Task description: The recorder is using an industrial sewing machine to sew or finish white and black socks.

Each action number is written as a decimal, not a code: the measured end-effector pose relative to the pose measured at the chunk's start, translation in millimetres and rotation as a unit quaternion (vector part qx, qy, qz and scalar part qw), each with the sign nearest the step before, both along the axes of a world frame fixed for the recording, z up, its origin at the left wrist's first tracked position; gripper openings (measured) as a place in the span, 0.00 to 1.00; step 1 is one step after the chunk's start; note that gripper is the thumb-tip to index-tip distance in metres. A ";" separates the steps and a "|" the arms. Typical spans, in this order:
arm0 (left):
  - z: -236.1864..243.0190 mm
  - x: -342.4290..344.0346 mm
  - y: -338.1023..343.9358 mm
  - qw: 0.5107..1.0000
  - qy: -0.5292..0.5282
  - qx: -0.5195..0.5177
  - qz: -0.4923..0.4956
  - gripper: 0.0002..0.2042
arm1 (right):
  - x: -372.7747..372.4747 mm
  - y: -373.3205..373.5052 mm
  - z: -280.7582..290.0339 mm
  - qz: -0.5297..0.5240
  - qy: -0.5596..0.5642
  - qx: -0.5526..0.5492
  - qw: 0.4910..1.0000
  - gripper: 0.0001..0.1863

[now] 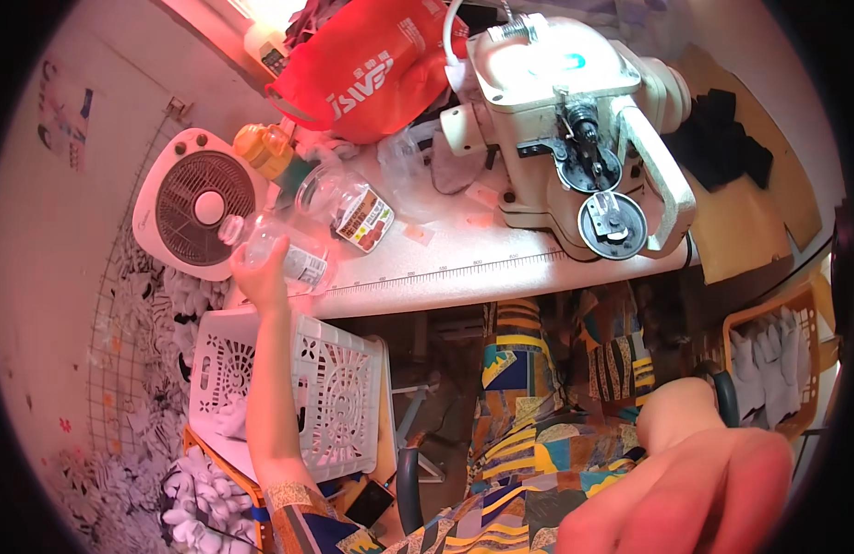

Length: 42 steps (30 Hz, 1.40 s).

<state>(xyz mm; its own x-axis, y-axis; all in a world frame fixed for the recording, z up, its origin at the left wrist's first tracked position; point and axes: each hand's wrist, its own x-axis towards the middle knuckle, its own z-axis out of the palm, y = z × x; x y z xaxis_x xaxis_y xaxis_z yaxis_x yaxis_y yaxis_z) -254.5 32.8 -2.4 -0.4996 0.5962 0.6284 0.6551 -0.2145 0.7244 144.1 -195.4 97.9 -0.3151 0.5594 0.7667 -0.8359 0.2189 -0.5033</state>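
Note:
At the left end of the white table, my left hand [262, 270] is closed around a clear plastic bottle [293, 245]. The bottle tilts, its neck toward the fan and its labelled lower part toward the table edge. Beside it is a clear plastic jar [327, 194] with a printed label. My right hand [695, 489] is raised very close to the camera at the lower right. Its back looms large, and its fingertips run out of sight at the lower edge, so I cannot see whether they hold anything.
A white fan [205, 208] stands left of the bottle. A red bag [362, 74] lies behind, and a cream sewing machine [556, 74] sits right of centre. Below are a white plastic basket [339, 397], an orange crate of gloves [769, 355] and a pile of pale gloves [201, 494].

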 end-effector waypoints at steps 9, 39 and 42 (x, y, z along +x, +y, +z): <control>49.1 67.4 -80.7 0.942 -0.165 0.018 -0.290 0.30 | -10.3 1.7 9.2 0.006 -0.023 -0.018 1.000 0.09; 83.0 119.7 -193.6 0.842 0.206 0.288 -0.406 0.32 | 11.5 23.2 -159.8 -0.253 -0.156 -0.349 0.889 0.25; 85.1 116.9 -198.8 0.831 0.209 0.316 -0.407 0.30 | 18.3 20.6 -191.4 -0.324 -0.258 -0.381 0.826 0.23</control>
